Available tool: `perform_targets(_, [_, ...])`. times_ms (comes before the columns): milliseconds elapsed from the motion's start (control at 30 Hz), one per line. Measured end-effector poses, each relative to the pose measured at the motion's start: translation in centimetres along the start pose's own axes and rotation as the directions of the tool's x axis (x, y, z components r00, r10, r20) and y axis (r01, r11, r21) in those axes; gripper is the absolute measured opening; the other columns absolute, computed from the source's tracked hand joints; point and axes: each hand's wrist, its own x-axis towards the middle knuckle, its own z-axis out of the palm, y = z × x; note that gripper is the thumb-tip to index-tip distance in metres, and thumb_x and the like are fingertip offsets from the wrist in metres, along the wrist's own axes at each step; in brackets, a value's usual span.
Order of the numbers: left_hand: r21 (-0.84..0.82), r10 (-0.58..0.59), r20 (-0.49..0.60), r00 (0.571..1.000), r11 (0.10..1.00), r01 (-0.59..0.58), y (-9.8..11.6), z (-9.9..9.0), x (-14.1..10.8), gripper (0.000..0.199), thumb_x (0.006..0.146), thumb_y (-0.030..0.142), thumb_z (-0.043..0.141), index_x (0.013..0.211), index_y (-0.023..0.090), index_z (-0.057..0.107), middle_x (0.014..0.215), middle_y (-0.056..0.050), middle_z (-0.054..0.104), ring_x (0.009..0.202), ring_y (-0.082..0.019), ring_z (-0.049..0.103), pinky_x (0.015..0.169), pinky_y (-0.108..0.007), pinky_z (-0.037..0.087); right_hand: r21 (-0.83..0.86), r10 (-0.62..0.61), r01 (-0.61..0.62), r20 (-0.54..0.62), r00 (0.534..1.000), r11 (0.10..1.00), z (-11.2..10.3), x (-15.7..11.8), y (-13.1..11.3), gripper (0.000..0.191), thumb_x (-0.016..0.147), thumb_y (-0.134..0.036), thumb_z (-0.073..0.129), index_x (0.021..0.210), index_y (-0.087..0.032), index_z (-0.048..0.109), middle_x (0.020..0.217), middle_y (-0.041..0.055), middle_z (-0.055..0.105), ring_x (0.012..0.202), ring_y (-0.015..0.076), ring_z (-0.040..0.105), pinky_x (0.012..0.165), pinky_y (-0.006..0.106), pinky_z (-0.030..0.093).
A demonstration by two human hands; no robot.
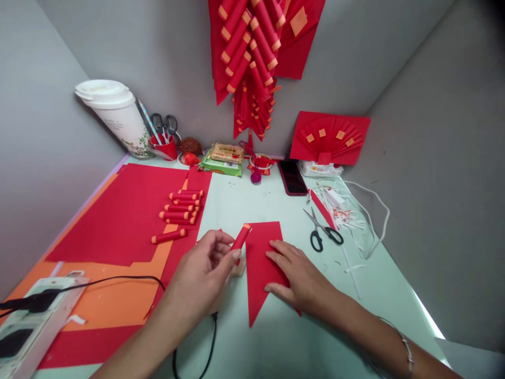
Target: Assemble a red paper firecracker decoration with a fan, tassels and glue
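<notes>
Between the thumb and fingers of my left hand [211, 260] is a red paper tube [241, 237] with an orange band at its upper end. My right hand [294, 273] lies flat with spread fingers on a red paper piece [262, 263], which has a notch cut into its near edge. The tube is tilted just left of that paper. Under my left hand a small pale object [238, 269] is mostly hidden. To the left lies a pile of similar red tubes [177, 210], with a single tube [169, 236] apart from it.
Black-handled scissors [321, 231] and white paper scraps [347, 216] lie right, near a phone [292, 178]. Red sheets [118, 216] cover the left side. A power strip [43, 310] with black cables sits front left. A white cup [118, 118] stands at the back.
</notes>
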Motion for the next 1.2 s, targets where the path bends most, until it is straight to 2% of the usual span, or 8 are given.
perform_targets(133, [0.210,0.133,-0.069,0.989,0.971,-0.116,-0.8,1.7,0.8,0.021,0.081,0.036,0.072,0.094,0.023,0.063,0.078,-0.004,0.068,0.069,-0.022,0.064,0.060,-0.028,0.044,-0.044,-0.005,0.005,0.013,1.000,0.999,0.8,-1.2,0.2,0.062,0.082,-0.033,0.075,0.137,-0.010,0.058,0.150,0.0217,0.047,0.138,0.0373,0.044,0.112,0.056,0.041])
perform_targets(267, [0.340,0.235,-0.070,0.969,0.919,-0.198,-0.8,3.2,1.3,0.018,0.083,0.034,0.071,0.097,0.025,0.065,0.079,-0.003,0.068,0.068,-0.022,0.058,0.061,-0.028,0.035,-0.067,-0.027,0.026,-0.012,1.000,0.997,0.9,-1.9,0.3,0.062,0.084,-0.033,0.073,0.137,-0.007,0.057,0.149,0.0234,0.047,0.139,0.0377,0.044,0.113,0.056,0.041])
perform_targets(433, [0.547,0.383,-0.005,0.924,0.774,-0.318,-0.9,5.1,1.3,0.004,0.086,0.027,0.064,0.088,0.023,0.065,0.084,-0.008,0.067,0.080,-0.029,0.056,0.070,-0.034,0.033,-0.056,-0.031,0.030,-0.031,0.999,0.998,0.9,-2.1,0.6,0.061,0.084,-0.035,0.072,0.137,-0.008,0.057,0.149,0.0224,0.048,0.138,0.0378,0.044,0.112,0.057,0.041])
perform_targets(533, [0.656,0.451,0.036,0.892,0.663,-0.361,-1.4,6.0,1.4,0.007,0.089,0.023,0.058,0.084,0.022,0.064,0.082,-0.010,0.066,0.081,-0.030,0.053,0.073,-0.038,0.033,-0.071,-0.043,0.041,-0.020,0.999,0.997,0.6,-2.3,0.7,0.061,0.085,-0.034,0.071,0.137,-0.006,0.057,0.148,0.0238,0.048,0.138,0.0377,0.045,0.112,0.056,0.042])
perform_targets(733, [0.824,0.544,0.128,0.829,0.407,-0.394,-2.3,7.0,2.1,0.017,0.091,0.013,0.048,0.082,0.018,0.062,0.077,-0.011,0.065,0.076,-0.029,0.051,0.070,-0.040,0.037,-0.110,-0.072,0.069,-0.024,0.997,0.992,0.5,-2.6,0.8,0.059,0.085,-0.031,0.070,0.134,-0.002,0.057,0.146,0.0258,0.050,0.136,0.0390,0.046,0.110,0.058,0.043])
perform_targets(867, [0.873,0.583,0.166,0.795,0.288,-0.394,-2.4,7.2,2.5,0.017,0.090,0.010,0.050,0.080,0.017,0.062,0.074,-0.009,0.064,0.072,-0.028,0.051,0.067,-0.039,0.038,-0.105,-0.083,0.078,-0.049,0.995,0.991,0.6,-2.7,0.9,0.058,0.086,-0.032,0.070,0.134,-0.003,0.057,0.146,0.0254,0.050,0.136,0.0385,0.046,0.110,0.057,0.043])
perform_targets(1000, [0.897,0.600,0.180,0.779,0.224,-0.381,-2.5,7.2,2.8,0.014,0.088,0.009,0.054,0.078,0.017,0.061,0.072,-0.007,0.063,0.070,-0.027,0.052,0.065,-0.039,0.039,-0.098,-0.086,0.081,-0.056,0.995,0.992,0.7,-2.7,0.9,0.057,0.086,-0.032,0.069,0.134,-0.003,0.057,0.146,0.0253,0.050,0.136,0.0386,0.046,0.110,0.058,0.043])
perform_targets(1200, [0.912,0.602,0.188,0.776,0.187,-0.366,-2.8,7.4,3.0,0.014,0.087,0.010,0.055,0.076,0.018,0.060,0.069,-0.006,0.062,0.069,-0.026,0.053,0.064,-0.039,0.040,-0.105,-0.097,0.091,-0.056,0.994,0.990,0.7,-2.7,1.0,0.055,0.088,-0.033,0.067,0.134,-0.003,0.057,0.145,0.0256,0.051,0.135,0.0391,0.047,0.108,0.059,0.044])
